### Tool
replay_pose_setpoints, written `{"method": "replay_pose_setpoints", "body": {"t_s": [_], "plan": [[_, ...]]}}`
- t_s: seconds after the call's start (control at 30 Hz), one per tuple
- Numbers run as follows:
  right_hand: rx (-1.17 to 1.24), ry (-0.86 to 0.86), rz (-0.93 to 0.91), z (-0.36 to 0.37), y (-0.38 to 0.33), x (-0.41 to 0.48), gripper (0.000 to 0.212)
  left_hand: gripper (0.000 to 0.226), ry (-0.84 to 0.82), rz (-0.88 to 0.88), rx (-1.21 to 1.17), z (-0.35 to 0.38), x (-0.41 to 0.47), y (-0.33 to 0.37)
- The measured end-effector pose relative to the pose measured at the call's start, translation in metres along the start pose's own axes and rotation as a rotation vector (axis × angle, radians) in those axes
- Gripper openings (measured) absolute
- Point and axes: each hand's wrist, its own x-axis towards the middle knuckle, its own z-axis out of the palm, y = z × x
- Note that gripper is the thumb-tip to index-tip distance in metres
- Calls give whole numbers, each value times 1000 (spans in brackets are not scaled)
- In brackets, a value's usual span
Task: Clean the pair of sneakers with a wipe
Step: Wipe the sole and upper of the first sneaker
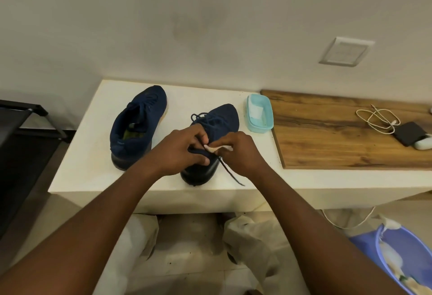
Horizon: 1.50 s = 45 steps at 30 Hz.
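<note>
White wipe (217, 148), crumpled small, sits pinched between the curled thumb and fingertips of our right hand (240, 154), pressed against the collar of the navy sneaker (222, 119) we are working on. Our left hand (180, 152) curls round that same opening from the other side, thumb underneath, gripping the fabric to steady it. A loose dark lace (230, 173) trails from under the hands toward the front edge of the white counter (93, 173). This sneaker stands near that front edge, toe pointing to the back. Its partner (138, 121) stands apart toward the left side, with no hand on it.

We judge the task as under way and not near its end. The wipe is on the collar of one shoe, and nothing shows whether the toe, sides and sole, or the second sneaker, have been wiped. Both shoes are dark, so dirt or dampness does not show.

Toward the back, just beside the toe of our sneaker and against the left edge of a wooden board (339, 135), a pale teal tub (259, 128) lies open with what looks like a folded white wipe (254, 108) inside. On the floor at the right, a lavender basin (364, 246) holds pale crumpled pieces. Whether they are used wipes we cannot tell.
</note>
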Motion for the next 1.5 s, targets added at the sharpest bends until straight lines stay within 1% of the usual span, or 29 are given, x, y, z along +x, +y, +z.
{"method": "replay_pose_setpoints", "body": {"t_s": [0.07, 0.13, 0.17, 0.23, 0.3, 0.33, 0.4, 0.43, 0.5, 0.57, 0.63, 0.7, 0.73, 0.77, 0.87, 0.9, 1.03, 1.07, 1.1, 1.17, 1.23, 1.3, 1.33, 1.43, 1.5], "plan": [[-30, 83, 124, -5, 11, 8, 25, 37, 28, -11, -45, 6, 4, 1], [-51, 132, 223, -6, 15, 12, 25, 36, 76, -12, -53, 10, 6, 3], [-51, 108, 217, -6, 12, 11, 25, 35, 104, -5, -60, 12, 7, 4], [-57, 26, 103, -5, 0, 1, 26, 33, 148, 5, -72, 13, 8, 5], [-16, 10, 24, -12, -11, -11, 27, 31, 176, 27, -87, 13, 9, 7], [34, 43, 22, -19, -15, -13, 26, 30, 198, 51, -109, 12, 10, 9], [83, 174, 54, -32, -12, -11, 24, 30, 251, 100, -199, 11, 12, 15], [57, 234, 89, -35, -8, -8, 25, 31, 278, 111, -263, 11, 14, 19], [-4, 293, 136, -36, -8, -7, 26, 34, 329, 101, -374, 14, 17, 23], [-11, 315, 63, -29, -15, -12, 25, 39, 376, 64, -436, 15, 19, 22], [62, 298, -45, -23, -24, -17, 22, 45, 380, 22, -513, 11, 19, 15], [35, 276, -143, -22, -26, -16, 21, 46, 348, -10, -598, 7, 19, 11], [25, 284, -155, -23, -23, -11, 21, 46, 341, -20, -630, 6, 19, 10], [22, 298, -131, -25, -19, -5, 22, 46, 338, -28, -652, 6, 19, 11], [-21, 284, 39, -27, -13, 8, 24, 49, 327, -53, -668, 11, 20, 12], [-45, 278, 30, -25, -14, 6, 24, 50, 327, -60, -668, 12, 21, 13], [-52, 251, -210, -20, -28, -21, 19, 46, 360, -82, -736, 10, 19, 9], [-58, 255, -234, -21, -27, -22, 18, 46, 356, -85, -750, 9, 20, 8], [-49, 279, -212, -22, -26, -19, 18, 48, 349, -85, -754, 9, 21, 8], [-51, 329, -80, -24, -20, -1, 20, 51, 327, -81, -738, 11, 24, 11], [-174, 302, 29, -22, -18, 8, 24, 53, 305, -87, -702, 17, 23, 11], [-222, 270, 37, -18, -19, 1, 24, 53, 309, -107, -655, 22, 20, 11], [-208, 236, 18, -18, -22, -7, 23, 52, 315, -123, -650, 22, 20, 9], [-136, 54, -21, -20, -26, -28, 21, 52, 297, -168, -668, 17, 18, 5], [-110, 27, 22, -22, -22, -27, 23, 50, 254, -194, -638, 17, 19, 4]]}}
